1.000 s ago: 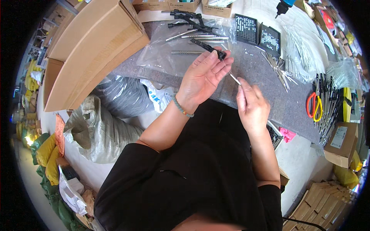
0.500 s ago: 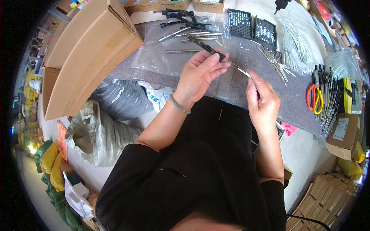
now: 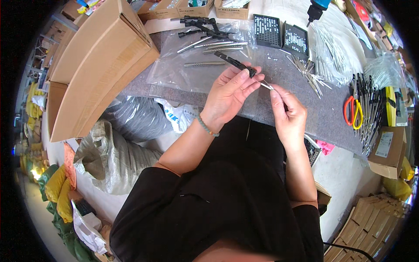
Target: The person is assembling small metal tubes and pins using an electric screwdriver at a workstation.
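My left hand (image 3: 226, 95) is closed on a slender black part (image 3: 232, 61), pinched between thumb and fingers and tilted up to the left. My right hand (image 3: 290, 111) pinches a thin silvery metal piece (image 3: 266, 85) between thumb and forefinger. This piece reaches toward the lower end of the black part, by the left fingertips. Whether it enters the black part is hidden by the fingers. Beyond the hands, several metal rods (image 3: 204, 64) and black parts (image 3: 203, 26) lie on a clear plastic bag (image 3: 168, 65) on the grey bench mat (image 3: 279, 70).
Two black perforated trays (image 3: 267, 31) hold small light pieces. Thin rods (image 3: 307, 74) lie loose nearby. Scissors (image 3: 358, 114) with red and yellow handles rest by long dark-and-silver parts (image 3: 371, 115) at right. A blue-and-black tool (image 3: 317, 9) hangs above. A large cardboard box (image 3: 102, 61) stands left.
My right hand has moved left with the thin metal piece, closer to my left hand. The view has shifted slightly, and more of the hanging tool shows.
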